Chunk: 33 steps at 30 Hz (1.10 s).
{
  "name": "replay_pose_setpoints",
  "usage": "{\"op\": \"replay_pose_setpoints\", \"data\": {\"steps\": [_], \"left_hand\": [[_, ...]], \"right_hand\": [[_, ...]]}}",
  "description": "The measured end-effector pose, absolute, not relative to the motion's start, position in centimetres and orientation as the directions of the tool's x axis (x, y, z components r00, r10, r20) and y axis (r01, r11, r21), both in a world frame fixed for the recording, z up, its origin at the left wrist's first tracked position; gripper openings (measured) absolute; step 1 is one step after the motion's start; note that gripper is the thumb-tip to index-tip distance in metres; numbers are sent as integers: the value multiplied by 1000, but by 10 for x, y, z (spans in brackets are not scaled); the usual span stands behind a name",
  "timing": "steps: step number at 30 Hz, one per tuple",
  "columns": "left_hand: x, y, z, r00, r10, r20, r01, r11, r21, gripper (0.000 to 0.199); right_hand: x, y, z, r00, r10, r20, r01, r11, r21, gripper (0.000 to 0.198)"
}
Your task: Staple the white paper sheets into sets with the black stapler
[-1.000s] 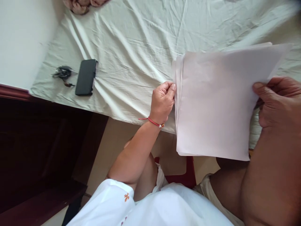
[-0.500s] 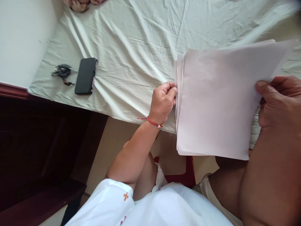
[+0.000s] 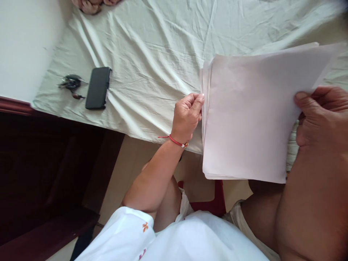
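Surroundings: light green bedsheet [image 3: 144, 72], wrinkled, spread under most of the scene. Black phone case [image 3: 98, 88] lies on it at far left, small dark bundle [image 3: 71, 83] just beside; looks like keys, too small to be sure. Pinkish-brown cloth [image 3: 92, 5] at top left, cut off by the frame. White wall [image 3: 27, 47] and dark wood furniture [image 3: 40, 174] along the left side. Red stool [image 3: 219, 199] partly visible low down, between the person's legs.

Paper stack [image 3: 247, 119] is between the two hands, overhanging the bed's near edge and the lap. It blocks the bedsheet behind it; can't tell if it touches the bed.

Left hand [image 3: 187, 112]: closed, thumb and curled fingers pinching the stack's left edge. Red bracelet [image 3: 178, 141] on that wrist. Right hand [image 3: 323, 116]: thumb on the top sheet near its right edge, fingers curled, partly hidden; pinch grip.

Counts: 1 stack, several sheets fanned at left, exact number unreadable. 2 hands, 1 phone case, 1 bundle, 1 cloth, 1 stool, 1 bracelet.
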<state>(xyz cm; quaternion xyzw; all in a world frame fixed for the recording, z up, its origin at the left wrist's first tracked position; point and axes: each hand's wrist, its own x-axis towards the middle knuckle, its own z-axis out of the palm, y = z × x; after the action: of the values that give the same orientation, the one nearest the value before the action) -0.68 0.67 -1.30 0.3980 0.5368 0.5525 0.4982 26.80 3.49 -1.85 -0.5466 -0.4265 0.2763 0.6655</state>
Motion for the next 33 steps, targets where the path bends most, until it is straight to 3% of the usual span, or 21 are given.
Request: {"op": "replay_pose_setpoints", "data": {"steps": [7, 15, 33], "left_hand": [[-5, 7, -18, -213, 977, -29, -103, 7, 995, 29], [-6, 8, -15, -220, 972, -85, -138, 55, 989, 26], [-6, 7, -11, -193, 970, -146, -167, 114, 979, 31]], "right_hand": [[266, 34, -17, 473, 846, 245, 115, 216, -970, 25], [277, 38, -24, 522, 801, 294, 206, 216, -955, 36], [273, 40, -22, 448, 824, 347, 167, 304, -938, 25]]}}
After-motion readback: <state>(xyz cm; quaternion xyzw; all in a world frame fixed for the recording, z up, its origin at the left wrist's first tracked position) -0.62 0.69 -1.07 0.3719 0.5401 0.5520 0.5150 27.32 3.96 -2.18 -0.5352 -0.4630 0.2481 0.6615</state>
